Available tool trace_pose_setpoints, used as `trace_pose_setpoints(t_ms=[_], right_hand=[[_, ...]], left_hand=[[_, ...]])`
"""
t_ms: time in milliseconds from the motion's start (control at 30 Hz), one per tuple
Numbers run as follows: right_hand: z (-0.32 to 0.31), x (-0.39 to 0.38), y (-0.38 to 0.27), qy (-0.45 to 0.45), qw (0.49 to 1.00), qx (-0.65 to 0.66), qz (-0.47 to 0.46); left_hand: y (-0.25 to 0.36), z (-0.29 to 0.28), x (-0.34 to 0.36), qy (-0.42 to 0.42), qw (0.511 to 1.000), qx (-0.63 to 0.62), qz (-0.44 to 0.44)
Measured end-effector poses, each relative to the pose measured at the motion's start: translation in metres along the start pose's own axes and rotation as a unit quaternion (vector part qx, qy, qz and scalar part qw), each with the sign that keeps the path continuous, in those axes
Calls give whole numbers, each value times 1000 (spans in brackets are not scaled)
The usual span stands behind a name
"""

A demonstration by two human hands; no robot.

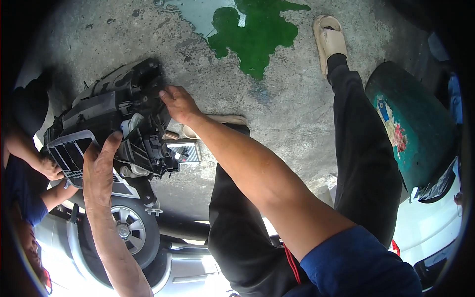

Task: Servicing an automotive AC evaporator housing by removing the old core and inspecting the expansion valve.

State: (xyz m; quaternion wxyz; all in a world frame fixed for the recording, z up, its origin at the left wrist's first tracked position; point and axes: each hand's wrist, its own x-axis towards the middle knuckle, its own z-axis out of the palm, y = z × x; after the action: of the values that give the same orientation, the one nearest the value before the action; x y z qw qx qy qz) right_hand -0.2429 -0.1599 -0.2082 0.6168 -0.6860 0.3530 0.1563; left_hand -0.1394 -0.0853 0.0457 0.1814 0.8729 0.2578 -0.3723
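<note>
A bulky black plastic car heater and air-conditioning housing [94, 114], with a pale-framed grille on its near side, is held tilted above the concrete at the left. My left hand [101, 161] grips its near side, thumb over the edge beside the grille. On its right end, the fingers of my right hand [179, 104] are closed on the edge; the fingertips are partly hidden. At the far left, a co-worker's hand [51, 168] holds the housing's lower left corner, and the co-worker's other forearm reaches under it.
A finned rectangular core [185, 151] lies on the floor beside my foot. Green liquid [262, 37] has pooled on the concrete [297, 109] ahead. To the right stands a dark green drum [420, 128] with rubbish on it. A car wheel [129, 230] and white bodywork are below.
</note>
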Motion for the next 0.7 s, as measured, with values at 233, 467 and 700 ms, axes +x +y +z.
trace_pose_setpoints(t_ms=[233,467,700], right_hand=[[30,-13,10,-88,992,-78,-52],[35,-23,-2,-54,987,-129,-78],[22,-19,-19,-159,974,-155,-34]], left_hand=[[-6,14,2,116,988,79,69],[-34,14,10,162,973,130,101],[-46,8,11,181,963,97,174]])
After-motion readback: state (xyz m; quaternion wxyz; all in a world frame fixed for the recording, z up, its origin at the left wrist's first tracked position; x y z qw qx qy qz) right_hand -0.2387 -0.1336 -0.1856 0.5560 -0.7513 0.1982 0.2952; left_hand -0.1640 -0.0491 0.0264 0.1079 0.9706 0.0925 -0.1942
